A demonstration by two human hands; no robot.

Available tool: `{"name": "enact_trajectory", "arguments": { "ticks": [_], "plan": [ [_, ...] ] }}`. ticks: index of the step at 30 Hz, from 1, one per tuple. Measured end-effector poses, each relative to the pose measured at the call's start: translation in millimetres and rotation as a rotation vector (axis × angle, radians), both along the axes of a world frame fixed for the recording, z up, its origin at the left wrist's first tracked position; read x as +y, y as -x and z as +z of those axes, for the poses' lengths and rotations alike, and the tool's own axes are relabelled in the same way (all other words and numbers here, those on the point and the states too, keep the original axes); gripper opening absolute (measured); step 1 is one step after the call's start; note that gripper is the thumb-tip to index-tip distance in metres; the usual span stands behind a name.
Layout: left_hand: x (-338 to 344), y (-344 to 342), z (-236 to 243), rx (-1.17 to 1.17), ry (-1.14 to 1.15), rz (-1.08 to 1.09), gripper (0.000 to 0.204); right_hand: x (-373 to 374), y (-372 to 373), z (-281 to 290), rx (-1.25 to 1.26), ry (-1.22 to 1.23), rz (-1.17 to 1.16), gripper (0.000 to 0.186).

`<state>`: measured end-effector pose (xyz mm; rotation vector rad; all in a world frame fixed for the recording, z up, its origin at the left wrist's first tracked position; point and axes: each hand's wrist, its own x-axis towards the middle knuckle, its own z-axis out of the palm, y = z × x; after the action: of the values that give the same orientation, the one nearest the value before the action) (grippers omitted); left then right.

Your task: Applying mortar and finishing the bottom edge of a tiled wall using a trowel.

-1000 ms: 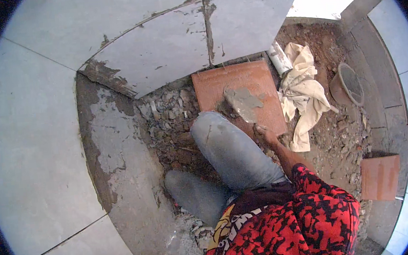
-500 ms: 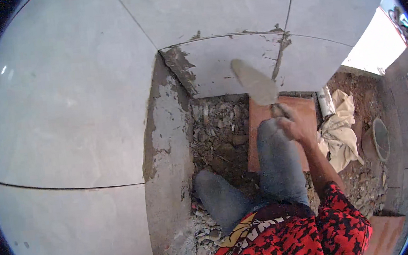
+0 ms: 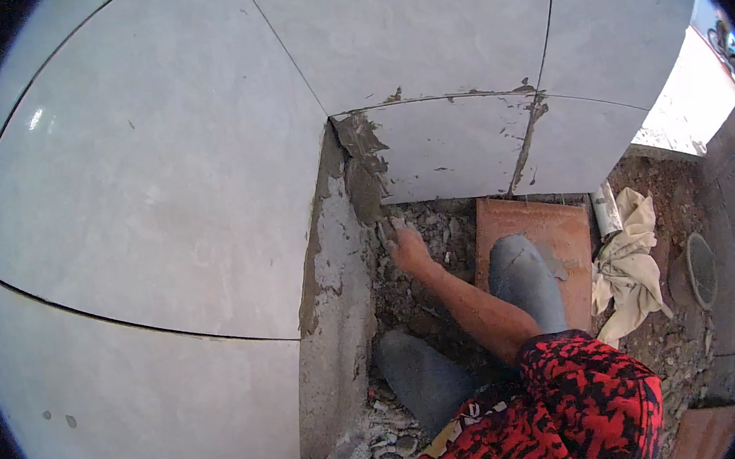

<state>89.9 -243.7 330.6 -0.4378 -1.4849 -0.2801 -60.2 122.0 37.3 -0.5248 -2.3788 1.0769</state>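
My right hand point(image 3: 409, 250) is closed around the handle of a trowel. The trowel's mortar-coated blade point(image 3: 365, 193) lies at the inner corner, against the left end of a low wall tile point(image 3: 456, 147). Wet grey mortar point(image 3: 362, 134) is smeared over that tile's upper left corner and the joint above it. To the left of the blade runs a rough cement strip point(image 3: 324, 277) below the edge of a large pale tile point(image 3: 153, 178). My left hand is out of view.
My knees are over rubble point(image 3: 430, 290) and a reddish-brown tile point(image 3: 532, 215) with a mortar patch on it. To the right lie a crumpled cream cloth point(image 3: 629, 272), a white pipe point(image 3: 606, 211) and a bucket point(image 3: 701, 272). Another reddish tile point(image 3: 704, 434) rests at lower right.
My right hand has swung the trowel left and down, from in front of the low tile to the inner corner. The view has shifted slightly, and a mortar patch now shows on the reddish-brown tile.
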Motion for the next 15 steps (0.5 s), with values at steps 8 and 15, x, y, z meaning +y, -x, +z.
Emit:
{"name": "enact_trajectory", "arguments": {
  "ticks": [8, 15],
  "plan": [
    [-1, 3, -2, -0.029, -0.022, -0.025, 0.033, -43, 41, 61, -0.159, -0.059, 0.073, 0.055],
    [-7, 0, -2, -0.039, -0.027, -0.007, 0.032, -49, -35, 52, 0.124, -0.009, 0.132, 0.056]
  ]
}}
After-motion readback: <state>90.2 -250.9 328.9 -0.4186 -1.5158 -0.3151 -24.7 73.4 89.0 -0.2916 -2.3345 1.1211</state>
